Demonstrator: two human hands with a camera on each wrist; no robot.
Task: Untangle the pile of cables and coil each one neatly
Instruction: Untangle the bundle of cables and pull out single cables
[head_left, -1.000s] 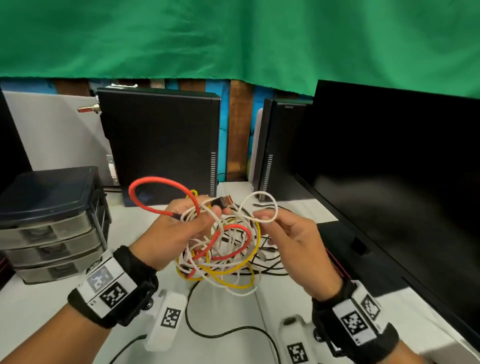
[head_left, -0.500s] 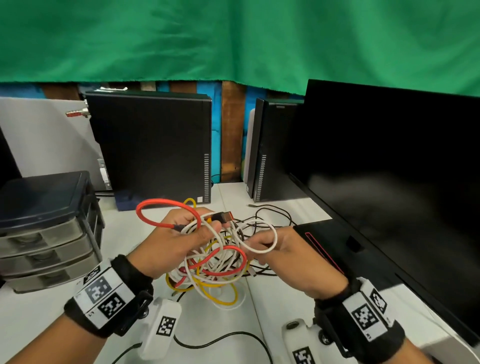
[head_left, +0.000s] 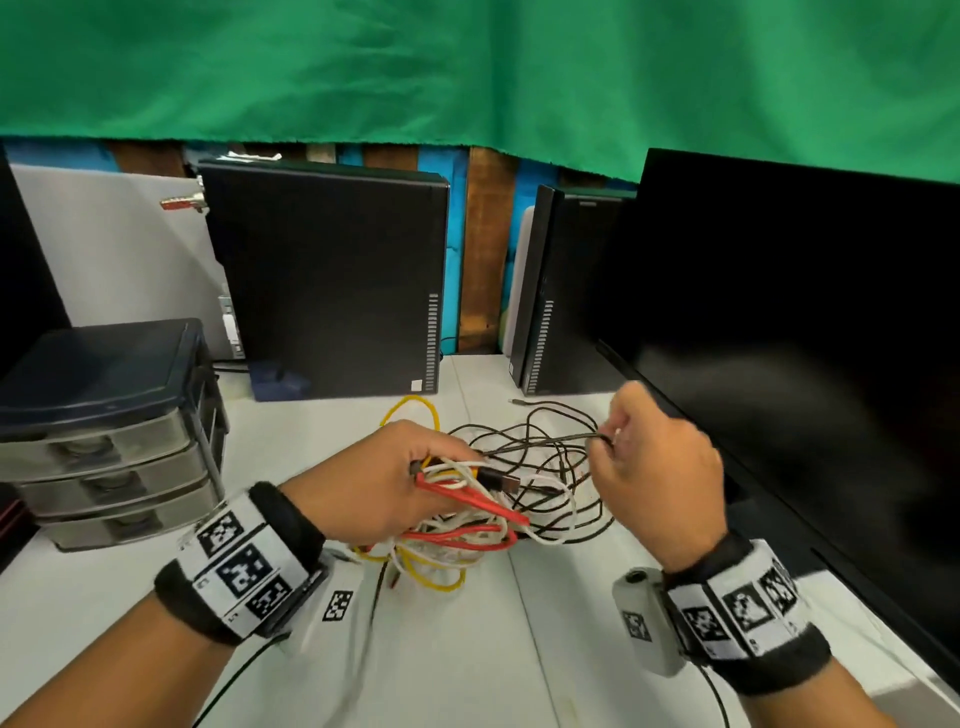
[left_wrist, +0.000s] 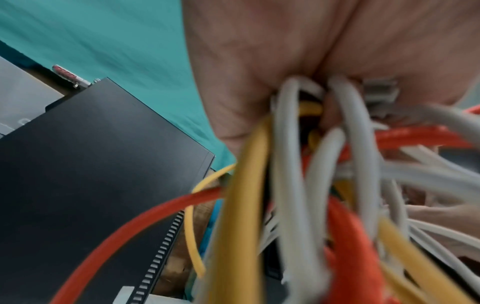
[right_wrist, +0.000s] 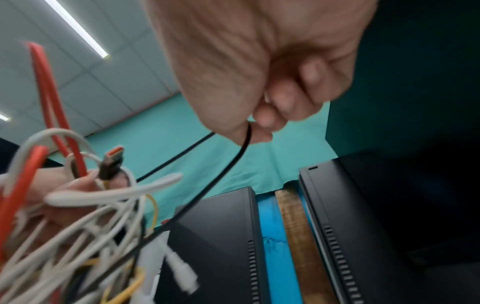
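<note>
A: Left hand (head_left: 382, 478)?
B: Fingers curled round the tangle (head_left: 467, 525) of red, white and yellow cables; bundle held just above the white worktop (head_left: 467, 649); a USB plug (head_left: 501, 480) pokes out.
A: Right hand (head_left: 657, 467)?
B: Pinching the thin black cable (head_left: 540, 441); its loops lie on the worktop near the monitor (head_left: 805, 364).

Smooth, rubbery-looking sheaths cover the red cable (head_left: 470, 503), white cable (left_wrist: 291, 185) and yellow cable (head_left: 410, 410); the thin black cable (right_wrist: 221, 174) looks matt. The green backdrop (head_left: 467, 67) is soft cloth with a raw lower edge. The computer case (head_left: 332, 280) has a matt black finish, the monitor screen (head_left: 805, 364) a glossy one, and the tabletop (head_left: 467, 649) is smooth white.
</note>
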